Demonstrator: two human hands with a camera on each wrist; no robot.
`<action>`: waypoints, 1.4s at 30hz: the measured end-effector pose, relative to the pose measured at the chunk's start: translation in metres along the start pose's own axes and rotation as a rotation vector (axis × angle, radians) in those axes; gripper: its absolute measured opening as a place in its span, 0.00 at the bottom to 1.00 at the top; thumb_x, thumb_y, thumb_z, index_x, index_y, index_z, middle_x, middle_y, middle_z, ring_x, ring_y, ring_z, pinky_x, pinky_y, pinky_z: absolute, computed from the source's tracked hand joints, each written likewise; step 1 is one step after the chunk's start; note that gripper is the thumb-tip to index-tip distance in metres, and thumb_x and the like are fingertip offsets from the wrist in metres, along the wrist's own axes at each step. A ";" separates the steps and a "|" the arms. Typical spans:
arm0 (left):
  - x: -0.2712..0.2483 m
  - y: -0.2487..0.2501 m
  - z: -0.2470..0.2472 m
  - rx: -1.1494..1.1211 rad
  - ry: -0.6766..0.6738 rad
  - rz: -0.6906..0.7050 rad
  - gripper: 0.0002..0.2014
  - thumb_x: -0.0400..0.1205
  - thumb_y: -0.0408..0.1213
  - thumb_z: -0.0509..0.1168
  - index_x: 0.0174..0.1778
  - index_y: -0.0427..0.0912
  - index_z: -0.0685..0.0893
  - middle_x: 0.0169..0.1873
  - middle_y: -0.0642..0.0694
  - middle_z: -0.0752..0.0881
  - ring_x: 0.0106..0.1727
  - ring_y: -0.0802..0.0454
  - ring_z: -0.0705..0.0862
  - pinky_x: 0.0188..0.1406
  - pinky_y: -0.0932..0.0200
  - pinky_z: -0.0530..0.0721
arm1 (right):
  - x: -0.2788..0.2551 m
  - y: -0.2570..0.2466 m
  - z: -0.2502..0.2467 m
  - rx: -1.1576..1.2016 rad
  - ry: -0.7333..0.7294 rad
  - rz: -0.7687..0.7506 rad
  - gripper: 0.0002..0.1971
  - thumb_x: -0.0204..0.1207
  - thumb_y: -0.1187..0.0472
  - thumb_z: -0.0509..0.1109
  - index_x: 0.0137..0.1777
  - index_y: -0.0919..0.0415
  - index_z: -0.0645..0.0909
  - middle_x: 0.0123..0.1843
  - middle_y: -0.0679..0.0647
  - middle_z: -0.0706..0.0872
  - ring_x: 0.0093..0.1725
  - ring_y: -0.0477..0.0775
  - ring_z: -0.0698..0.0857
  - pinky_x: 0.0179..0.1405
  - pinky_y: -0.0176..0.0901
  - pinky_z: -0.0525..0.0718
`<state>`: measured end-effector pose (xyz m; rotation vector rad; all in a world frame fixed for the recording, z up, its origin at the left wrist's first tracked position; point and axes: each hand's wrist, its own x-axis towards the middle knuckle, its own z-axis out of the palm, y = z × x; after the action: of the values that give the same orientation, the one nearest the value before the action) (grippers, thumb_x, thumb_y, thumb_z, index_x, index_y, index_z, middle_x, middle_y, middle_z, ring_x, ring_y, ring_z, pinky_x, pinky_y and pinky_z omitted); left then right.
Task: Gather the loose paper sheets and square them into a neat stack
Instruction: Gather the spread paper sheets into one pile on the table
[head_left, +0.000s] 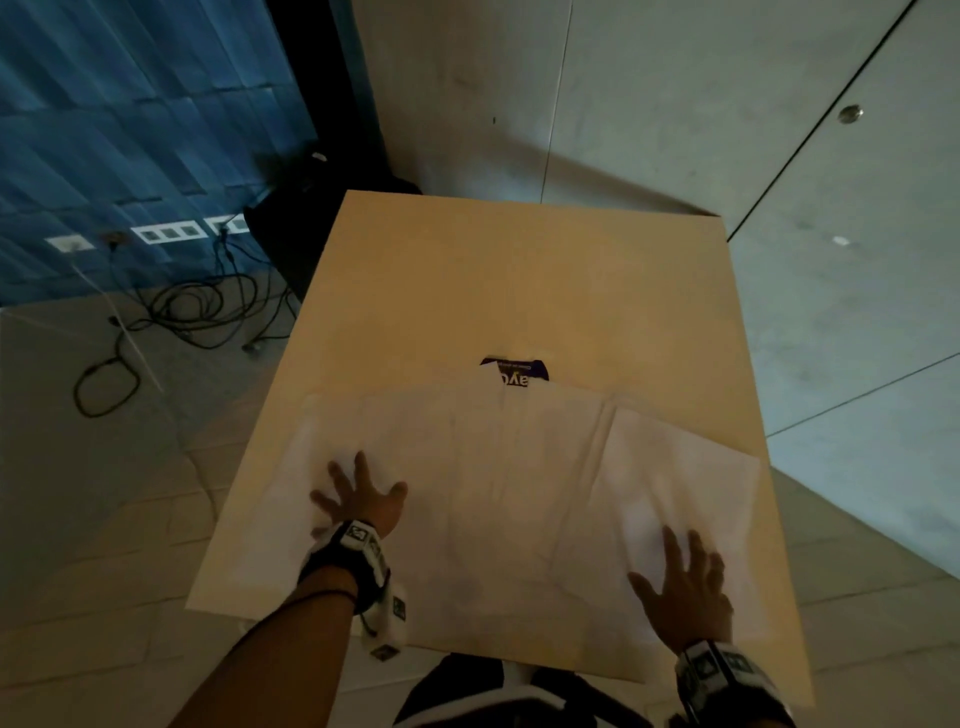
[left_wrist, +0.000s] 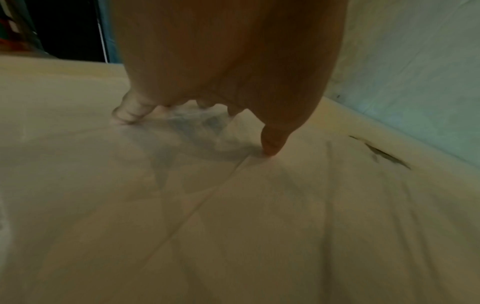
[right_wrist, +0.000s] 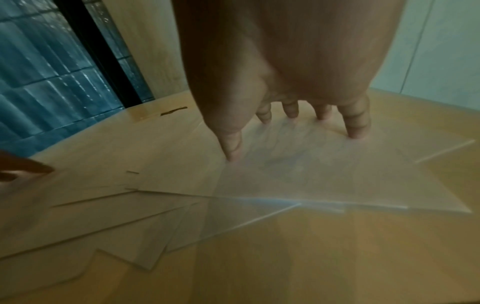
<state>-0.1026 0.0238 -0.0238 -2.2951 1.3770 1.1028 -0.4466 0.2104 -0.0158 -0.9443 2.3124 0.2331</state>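
Where sheets overlap, purple packet half-buried.

1. The sheets are thin white paper, matt and smooth.
2. The desk looks like pale wood or laminate, smooth, with a faint sheen.
3. The floor seems matt grey stone.

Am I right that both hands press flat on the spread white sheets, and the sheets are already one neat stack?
Not quite. The left hand and right hand do press flat on the sheets, but the head view shows these fanned out and overlapping across the table, not stacked.
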 end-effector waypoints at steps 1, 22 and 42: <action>-0.007 0.008 0.007 0.004 -0.008 0.007 0.44 0.78 0.66 0.57 0.83 0.61 0.37 0.85 0.50 0.31 0.84 0.29 0.33 0.80 0.26 0.50 | -0.001 -0.002 0.001 -0.010 0.007 -0.015 0.43 0.77 0.34 0.59 0.86 0.43 0.43 0.89 0.50 0.40 0.87 0.65 0.45 0.81 0.65 0.64; -0.025 0.006 0.013 0.007 0.089 0.100 0.43 0.77 0.63 0.62 0.84 0.50 0.52 0.86 0.50 0.48 0.84 0.37 0.50 0.82 0.38 0.59 | 0.020 0.020 -0.022 0.172 0.070 0.110 0.37 0.80 0.44 0.63 0.84 0.60 0.59 0.85 0.60 0.57 0.81 0.67 0.58 0.71 0.66 0.70; -0.047 0.055 0.023 -0.104 0.060 0.158 0.40 0.79 0.56 0.64 0.83 0.43 0.57 0.80 0.35 0.61 0.78 0.30 0.62 0.78 0.40 0.66 | 0.030 -0.003 -0.044 0.318 0.009 0.077 0.35 0.81 0.47 0.64 0.82 0.64 0.62 0.79 0.67 0.64 0.77 0.72 0.64 0.74 0.63 0.68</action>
<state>-0.1726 0.0381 0.0032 -2.3428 1.5830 1.1871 -0.4824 0.1749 0.0008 -0.6984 2.3072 -0.1069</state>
